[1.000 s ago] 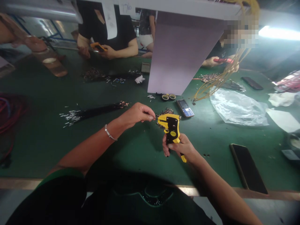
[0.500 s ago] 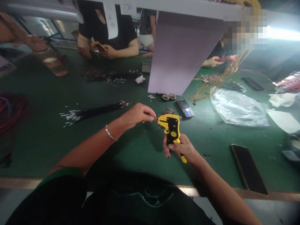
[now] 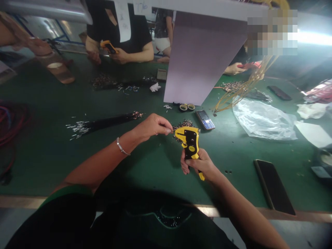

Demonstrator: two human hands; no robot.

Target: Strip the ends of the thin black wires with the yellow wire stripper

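Looks like a wiring workshop: long green worktable [image 3: 145, 176], bundle of thin black wires [image 3: 109, 122] at ten o'clock, black-clad co-worker [image 3: 119, 34] opposite at eleven.

Green-topped workbench, small parts and phones laid out.
Bench surface [image 3: 147, 162]: bundle of black wires [image 3: 109, 123] left of centre, pale tips to the left, coppery ends to the right. Heap of wire bits [image 3: 185, 123] near centre; keypad phone [image 3: 205, 120] just right of it, two tape rolls [image 3: 191, 105] above. Upper centre: crumpled white tissue [image 3: 155, 87]. Far left: coiled red cable [image 3: 15, 129]. Right: clear plastic bag [image 3: 264, 119], white sheet [image 3: 313, 133] partly beside it. Lower right: large smartphone [image 3: 275, 186], dark screen up, its lower end at the bench's pale front edge [image 3: 304, 216].
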